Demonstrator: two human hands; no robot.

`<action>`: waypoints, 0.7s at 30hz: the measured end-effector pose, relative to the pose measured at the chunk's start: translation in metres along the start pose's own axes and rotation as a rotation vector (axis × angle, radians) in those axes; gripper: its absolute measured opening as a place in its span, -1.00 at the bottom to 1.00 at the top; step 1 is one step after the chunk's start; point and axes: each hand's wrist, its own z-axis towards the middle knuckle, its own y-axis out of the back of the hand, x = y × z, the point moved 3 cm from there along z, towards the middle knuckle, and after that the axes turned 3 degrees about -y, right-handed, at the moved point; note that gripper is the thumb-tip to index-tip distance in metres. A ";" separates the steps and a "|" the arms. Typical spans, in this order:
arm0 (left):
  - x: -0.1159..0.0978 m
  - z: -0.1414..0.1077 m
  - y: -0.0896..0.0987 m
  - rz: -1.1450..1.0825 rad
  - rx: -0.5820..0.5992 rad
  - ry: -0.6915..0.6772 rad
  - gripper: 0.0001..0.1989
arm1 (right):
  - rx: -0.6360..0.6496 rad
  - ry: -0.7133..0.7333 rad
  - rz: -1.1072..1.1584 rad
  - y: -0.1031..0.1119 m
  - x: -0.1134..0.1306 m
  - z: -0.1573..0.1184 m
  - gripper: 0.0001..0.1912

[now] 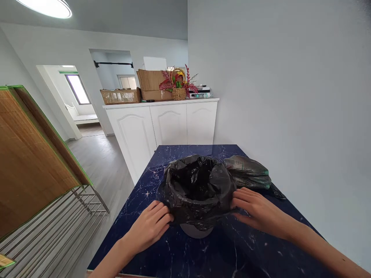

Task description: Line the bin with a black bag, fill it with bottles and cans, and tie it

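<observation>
A black trash bag (191,208) lines a round bin, its upper part folded out over the rim and hanging down the sides. Only the grey lower part of the bin (197,231) shows below the bag's edge. At the near left side, my left hand (153,224) has its fingers curled closed on the hanging plastic. My right hand (255,210) grips the bag's edge on the right, thumb below and fingers above. The fingertips of both hands are partly hidden by plastic. Inside, the bag opens into dark, creased folds.
The bin stands on a blue marbled table (139,231) beside a grey wall. A bundle of dark plastic bags (247,172) lies behind my right hand. Beyond is a white cabinet (171,123) bearing cardboard boxes (121,96) and a flower basket (179,94). A metal rack (92,204) stands left.
</observation>
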 end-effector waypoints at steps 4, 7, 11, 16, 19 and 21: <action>0.003 -0.012 -0.006 -0.119 0.154 0.062 -0.95 | 0.207 -0.128 0.177 0.003 -0.010 -0.005 -0.72; 0.008 -0.026 0.007 -0.267 0.164 0.208 -0.68 | 0.220 -0.270 0.303 0.027 -0.023 -0.013 -0.58; 0.022 -0.032 0.020 -0.402 -0.042 0.527 -0.48 | -0.151 -0.347 0.370 0.058 -0.027 -0.010 -0.61; 0.032 -0.001 0.000 -0.730 -0.182 0.715 0.10 | -0.340 -0.149 0.193 0.059 0.005 0.012 -0.40; 0.030 0.018 -0.020 -0.897 -0.152 0.718 0.34 | -0.296 0.024 0.124 0.053 0.024 0.026 -0.38; 0.026 0.021 -0.033 -0.974 -0.083 0.699 0.32 | -0.279 0.119 0.113 0.050 0.032 0.034 -0.45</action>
